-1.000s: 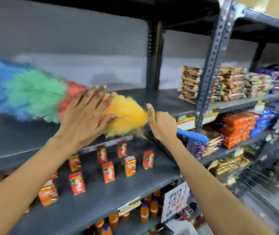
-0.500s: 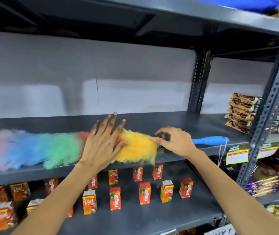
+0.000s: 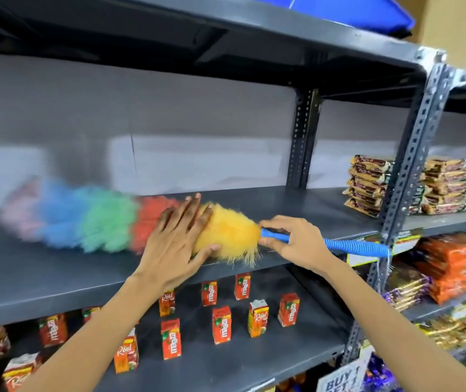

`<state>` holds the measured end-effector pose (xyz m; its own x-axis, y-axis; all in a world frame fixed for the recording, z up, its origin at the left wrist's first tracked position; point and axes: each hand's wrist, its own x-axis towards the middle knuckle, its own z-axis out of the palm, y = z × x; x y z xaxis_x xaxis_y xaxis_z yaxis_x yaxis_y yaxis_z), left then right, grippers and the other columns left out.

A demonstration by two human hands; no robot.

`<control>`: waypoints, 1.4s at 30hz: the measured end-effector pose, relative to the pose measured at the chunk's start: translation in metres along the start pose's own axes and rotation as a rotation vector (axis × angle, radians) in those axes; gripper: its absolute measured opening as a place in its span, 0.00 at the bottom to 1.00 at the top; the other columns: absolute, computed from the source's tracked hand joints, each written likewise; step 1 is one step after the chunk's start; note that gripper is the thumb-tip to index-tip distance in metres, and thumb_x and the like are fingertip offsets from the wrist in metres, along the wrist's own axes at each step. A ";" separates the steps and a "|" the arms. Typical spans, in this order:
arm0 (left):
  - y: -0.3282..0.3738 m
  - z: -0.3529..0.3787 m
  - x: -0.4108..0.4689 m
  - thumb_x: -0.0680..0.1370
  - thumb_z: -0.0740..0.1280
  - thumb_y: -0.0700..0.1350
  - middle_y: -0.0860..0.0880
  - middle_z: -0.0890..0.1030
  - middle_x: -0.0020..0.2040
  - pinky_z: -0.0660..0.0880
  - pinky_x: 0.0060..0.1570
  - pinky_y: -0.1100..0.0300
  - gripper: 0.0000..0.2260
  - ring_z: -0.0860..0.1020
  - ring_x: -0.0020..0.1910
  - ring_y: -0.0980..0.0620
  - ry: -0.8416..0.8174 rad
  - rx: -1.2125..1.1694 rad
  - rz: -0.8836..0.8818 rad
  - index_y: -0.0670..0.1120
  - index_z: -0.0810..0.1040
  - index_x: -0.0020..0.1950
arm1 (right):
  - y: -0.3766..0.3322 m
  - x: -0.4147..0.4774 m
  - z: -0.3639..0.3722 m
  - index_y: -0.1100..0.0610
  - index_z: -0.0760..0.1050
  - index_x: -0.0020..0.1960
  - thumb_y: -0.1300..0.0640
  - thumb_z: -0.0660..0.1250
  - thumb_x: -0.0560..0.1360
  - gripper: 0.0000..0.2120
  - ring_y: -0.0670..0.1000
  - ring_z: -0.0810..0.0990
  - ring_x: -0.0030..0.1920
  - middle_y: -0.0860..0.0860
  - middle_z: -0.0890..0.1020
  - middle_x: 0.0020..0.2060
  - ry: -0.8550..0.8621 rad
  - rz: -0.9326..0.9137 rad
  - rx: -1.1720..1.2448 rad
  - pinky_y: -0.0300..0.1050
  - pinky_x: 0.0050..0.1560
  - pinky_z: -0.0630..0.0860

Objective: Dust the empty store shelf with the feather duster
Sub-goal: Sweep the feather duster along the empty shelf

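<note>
A rainbow feather duster lies along the empty dark grey shelf, its pink, blue and green end blurred to the left. My left hand rests flat on its red and yellow part, fingers spread. My right hand grips the blue ribbed handle just right of the yellow fluff. The handle's tail sticks out past the shelf's front edge toward the right upright.
Small red juice cartons stand on the shelf below. Stacked snack packets fill the neighbouring bay at right, beyond a perforated metal upright. Orange packs sit lower right. A shelf overhead limits headroom; a blue item lies on top.
The duster has slid to the right along the shelf and angled back. My right hand now closes on the handle. The view has shifted slightly.
</note>
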<state>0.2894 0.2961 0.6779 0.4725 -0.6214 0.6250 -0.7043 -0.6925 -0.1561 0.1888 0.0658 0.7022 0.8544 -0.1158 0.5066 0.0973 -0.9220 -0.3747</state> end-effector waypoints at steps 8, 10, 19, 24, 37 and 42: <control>0.014 0.013 0.010 0.77 0.43 0.66 0.41 0.59 0.74 0.50 0.70 0.46 0.32 0.56 0.73 0.43 -0.002 0.010 0.072 0.47 0.58 0.75 | 0.062 -0.016 -0.041 0.46 0.80 0.56 0.46 0.71 0.70 0.15 0.49 0.79 0.56 0.40 0.80 0.48 -0.025 0.228 -0.151 0.46 0.49 0.74; 0.012 0.018 0.011 0.78 0.42 0.66 0.41 0.61 0.74 0.51 0.70 0.46 0.33 0.57 0.73 0.43 -0.012 0.024 0.061 0.46 0.60 0.74 | 0.085 -0.022 -0.054 0.45 0.79 0.58 0.46 0.69 0.71 0.15 0.53 0.79 0.57 0.44 0.81 0.53 0.016 0.368 -0.246 0.49 0.52 0.75; 0.012 0.021 0.013 0.78 0.42 0.65 0.41 0.58 0.75 0.53 0.71 0.46 0.33 0.55 0.74 0.44 0.055 0.005 0.048 0.45 0.55 0.75 | 0.087 -0.024 -0.063 0.49 0.81 0.56 0.49 0.70 0.70 0.15 0.57 0.79 0.42 0.50 0.83 0.38 0.209 0.520 -0.135 0.44 0.38 0.71; 0.013 0.002 0.005 0.79 0.47 0.61 0.41 0.57 0.75 0.49 0.71 0.48 0.29 0.54 0.74 0.45 0.237 -0.050 0.078 0.45 0.58 0.74 | 0.042 -0.011 -0.042 0.54 0.81 0.46 0.71 0.70 0.69 0.13 0.40 0.77 0.25 0.41 0.83 0.26 -0.105 0.115 0.464 0.27 0.29 0.71; -0.052 -0.046 -0.052 0.80 0.49 0.59 0.40 0.62 0.73 0.55 0.70 0.46 0.26 0.58 0.72 0.44 0.321 0.147 -0.067 0.44 0.64 0.72 | -0.026 0.074 0.032 0.41 0.82 0.41 0.38 0.76 0.55 0.16 0.41 0.77 0.33 0.42 0.83 0.32 -0.209 -0.100 0.331 0.34 0.38 0.72; -0.072 -0.060 -0.071 0.80 0.48 0.59 0.40 0.62 0.73 0.56 0.70 0.46 0.26 0.59 0.72 0.44 0.295 0.220 -0.119 0.45 0.63 0.72 | -0.065 0.089 0.057 0.34 0.79 0.35 0.36 0.71 0.57 0.08 0.46 0.77 0.38 0.42 0.83 0.37 -0.299 -0.137 0.239 0.46 0.41 0.72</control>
<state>0.2747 0.4120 0.6906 0.3483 -0.4220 0.8370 -0.5082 -0.8354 -0.2097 0.2877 0.1371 0.7273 0.9326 0.1469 0.3296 0.3062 -0.8053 -0.5076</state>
